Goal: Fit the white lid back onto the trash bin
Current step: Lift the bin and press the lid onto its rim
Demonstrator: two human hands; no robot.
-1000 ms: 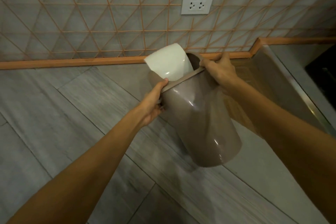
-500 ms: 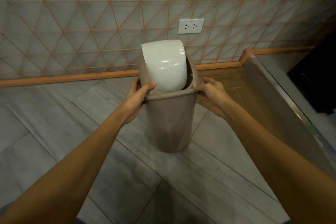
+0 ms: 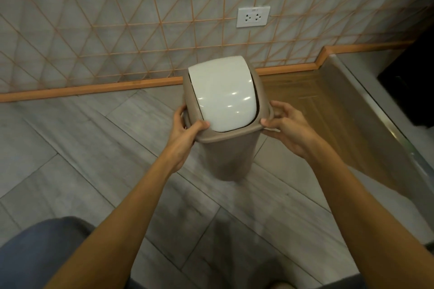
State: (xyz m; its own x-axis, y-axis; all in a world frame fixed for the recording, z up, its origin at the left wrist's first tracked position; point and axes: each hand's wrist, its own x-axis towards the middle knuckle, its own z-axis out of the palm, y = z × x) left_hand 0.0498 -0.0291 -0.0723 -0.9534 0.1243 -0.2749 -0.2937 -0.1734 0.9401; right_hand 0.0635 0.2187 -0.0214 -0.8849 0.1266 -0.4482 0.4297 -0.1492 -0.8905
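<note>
The taupe trash bin (image 3: 231,155), tilted and held off the floor (image 3: 70,152) a second ago, now stands upright near the tiled wall (image 3: 117,19). The white lid (image 3: 222,96), earlier angled upward, lies nearly flush within the rim collar, so fitting appears almost complete. Left hand (image 3: 185,126) and right hand (image 3: 287,128) each close a grip on opposite collar edges.

A grey tiled wall (image 3: 117,19) with orange lines carries a white socket (image 3: 253,16) above the grey plank floor (image 3: 70,171).
</note>
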